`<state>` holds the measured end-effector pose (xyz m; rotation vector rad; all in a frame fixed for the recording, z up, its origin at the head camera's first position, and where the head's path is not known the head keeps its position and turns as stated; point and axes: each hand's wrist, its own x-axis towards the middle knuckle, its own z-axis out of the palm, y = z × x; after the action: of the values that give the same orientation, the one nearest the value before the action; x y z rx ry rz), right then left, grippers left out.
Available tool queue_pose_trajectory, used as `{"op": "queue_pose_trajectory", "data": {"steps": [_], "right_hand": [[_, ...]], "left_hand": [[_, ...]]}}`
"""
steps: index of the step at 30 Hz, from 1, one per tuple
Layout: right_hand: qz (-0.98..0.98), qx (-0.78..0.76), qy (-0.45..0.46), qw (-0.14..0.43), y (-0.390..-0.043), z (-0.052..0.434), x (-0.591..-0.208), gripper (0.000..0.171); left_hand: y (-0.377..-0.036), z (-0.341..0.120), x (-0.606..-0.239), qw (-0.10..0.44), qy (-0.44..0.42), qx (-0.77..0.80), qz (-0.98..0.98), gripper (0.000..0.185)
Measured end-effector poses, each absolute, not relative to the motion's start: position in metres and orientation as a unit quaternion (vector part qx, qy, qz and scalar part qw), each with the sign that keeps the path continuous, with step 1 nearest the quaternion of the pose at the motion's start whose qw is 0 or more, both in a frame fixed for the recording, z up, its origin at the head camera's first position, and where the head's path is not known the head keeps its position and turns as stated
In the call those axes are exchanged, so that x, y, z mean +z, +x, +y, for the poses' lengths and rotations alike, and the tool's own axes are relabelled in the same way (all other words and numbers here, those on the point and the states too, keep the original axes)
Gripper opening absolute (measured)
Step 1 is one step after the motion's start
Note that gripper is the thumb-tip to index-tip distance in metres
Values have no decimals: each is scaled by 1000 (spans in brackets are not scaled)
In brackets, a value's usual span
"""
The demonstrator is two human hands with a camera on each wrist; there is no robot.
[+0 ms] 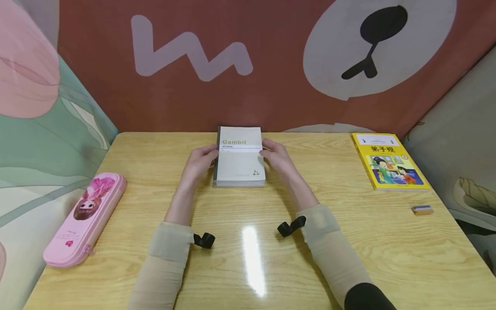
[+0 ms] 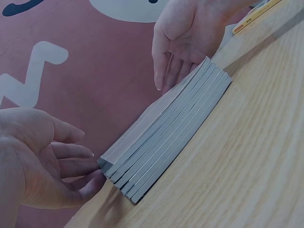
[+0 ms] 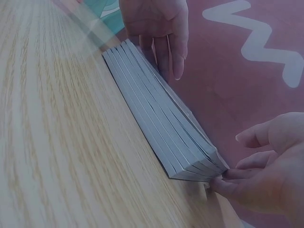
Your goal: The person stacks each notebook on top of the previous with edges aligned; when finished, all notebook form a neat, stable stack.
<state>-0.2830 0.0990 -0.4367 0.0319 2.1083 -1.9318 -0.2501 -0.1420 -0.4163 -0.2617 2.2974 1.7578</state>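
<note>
Sleeves up front, both forearms reaching to twelve o'clock across the wooden table (image 1: 348,258), the biggest thing in play. Dead centre on it lies the stack of notebooks (image 1: 240,165), "Gambit" on the top cover, long axis running from six to twelve, away from the person. Left hand (image 1: 199,161) sits at nine o'clock of the stack, fingers loosely extended and a little apart, fingertips (image 2: 92,180) touching its left edge. Right hand (image 1: 277,157) mirrors it at three o'clock, fingers relaxed against the right edge. So the stack lies squarely between the palms, each hand equally near, neither gripping it. Off at nine o'clock near the table edge, a pink pencil case (image 1: 85,217). At two o'clock, a yellow picture book (image 1: 389,161), and just below it, at three, a small eraser (image 1: 422,209)
</note>
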Motion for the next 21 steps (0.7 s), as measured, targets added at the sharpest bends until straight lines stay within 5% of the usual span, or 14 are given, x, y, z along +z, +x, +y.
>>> {"op": "queue_pose_trajectory", "data": {"steps": [21], "right_hand": [[710, -686, 26, 155, -284, 98, -441, 63]], "left_hand": [[-256, -159, -416, 108, -69, 569, 813, 55]]}}
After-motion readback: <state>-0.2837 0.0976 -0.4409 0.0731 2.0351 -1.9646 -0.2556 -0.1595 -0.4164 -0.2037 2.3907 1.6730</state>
